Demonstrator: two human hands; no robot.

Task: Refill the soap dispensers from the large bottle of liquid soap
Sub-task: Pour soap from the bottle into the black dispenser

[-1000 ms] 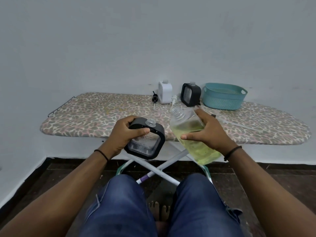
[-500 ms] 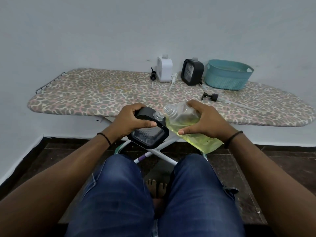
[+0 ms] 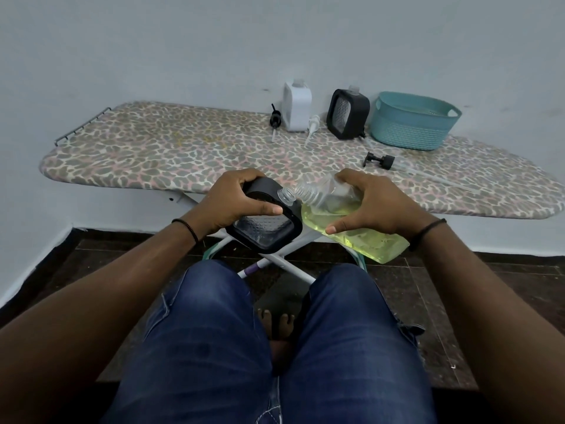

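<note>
My left hand [image 3: 237, 201] grips a black-framed clear soap dispenser [image 3: 266, 232], held over my lap with its threaded neck uncapped. My right hand [image 3: 371, 206] holds the large clear bottle of yellow-green liquid soap [image 3: 354, 232], tipped almost flat to the left. The bottle's open mouth sits right beside the dispenser's neck, nearly touching it. On the ironing board [image 3: 183, 151] stand a white dispenser [image 3: 296, 107] and a second black dispenser [image 3: 347, 114], both without pumps.
Three loose pump heads lie on the board: a black one [image 3: 274, 119], a white one [image 3: 312, 125] and a black one [image 3: 379, 160] further right. A teal basket [image 3: 411, 125] stands at the back right by the wall. My knees fill the foreground.
Both hands came down and closer together. The soap bottle tipped from nearly upright to almost flat, and its mouth moved against the dispenser's neck.
</note>
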